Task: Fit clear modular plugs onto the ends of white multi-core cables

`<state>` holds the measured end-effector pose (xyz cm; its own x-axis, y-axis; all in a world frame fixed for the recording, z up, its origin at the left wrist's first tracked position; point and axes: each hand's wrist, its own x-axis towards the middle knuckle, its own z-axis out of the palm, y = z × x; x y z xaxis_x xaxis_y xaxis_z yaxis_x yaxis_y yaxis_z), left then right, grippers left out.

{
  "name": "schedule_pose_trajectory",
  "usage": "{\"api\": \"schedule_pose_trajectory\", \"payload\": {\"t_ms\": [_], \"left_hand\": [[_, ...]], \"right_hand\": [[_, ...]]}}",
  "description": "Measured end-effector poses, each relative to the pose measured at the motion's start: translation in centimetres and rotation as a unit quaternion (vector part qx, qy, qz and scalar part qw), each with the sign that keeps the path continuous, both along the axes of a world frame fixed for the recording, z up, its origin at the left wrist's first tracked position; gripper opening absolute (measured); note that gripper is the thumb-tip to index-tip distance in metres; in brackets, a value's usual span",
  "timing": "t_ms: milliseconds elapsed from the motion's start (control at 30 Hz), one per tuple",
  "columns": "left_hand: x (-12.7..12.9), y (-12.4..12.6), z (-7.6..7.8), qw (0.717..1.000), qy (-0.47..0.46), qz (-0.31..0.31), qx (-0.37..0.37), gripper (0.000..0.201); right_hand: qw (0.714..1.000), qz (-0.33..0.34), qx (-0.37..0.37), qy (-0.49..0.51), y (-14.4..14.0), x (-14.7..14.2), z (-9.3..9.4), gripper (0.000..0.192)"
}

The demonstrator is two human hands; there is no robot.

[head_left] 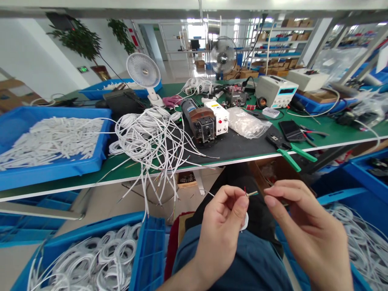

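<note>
1. While the left hand sits at lower centre of the frame, its thumb and forefinger are pinched shut on the thin white cable end, so the stripped coloured wire tips stick up clear of the fingers.
2. Just right of it, the right hand has its fingers loosely curled with the forefinger stretched toward those tips; whether it touches them I cannot tell, and it grips nothing visible.
3. Both hands hover over the lap, below the green workbench edge, close to the eyes for fine work.
4. Loose white cables spill over that edge at centre left, within reach.
5. Blue plastic crates of coiled white cables flank the knees, at lower left and lower right.
6. Green-handled pliers lie at right of centre on the bench.
</note>
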<state>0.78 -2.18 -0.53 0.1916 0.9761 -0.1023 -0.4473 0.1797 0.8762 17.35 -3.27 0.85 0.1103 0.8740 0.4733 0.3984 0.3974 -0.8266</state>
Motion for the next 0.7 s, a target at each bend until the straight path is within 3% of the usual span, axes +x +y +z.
{"api": "schedule_pose_trajectory", "payload": {"t_ms": [367,700], "left_hand": [[0.05,-0.02,0.17,1.000,-0.005,-0.002,0.002,0.024],[0.13,-0.08,0.13,1.000,-0.012,0.003,0.001,0.024]], "right_hand": [[0.997,-0.018,0.049,-0.050,-0.22,-0.87,-0.21,0.026],[0.992,-0.036,0.077,-0.090,-0.50,-1.22,-0.02,0.024]]}}
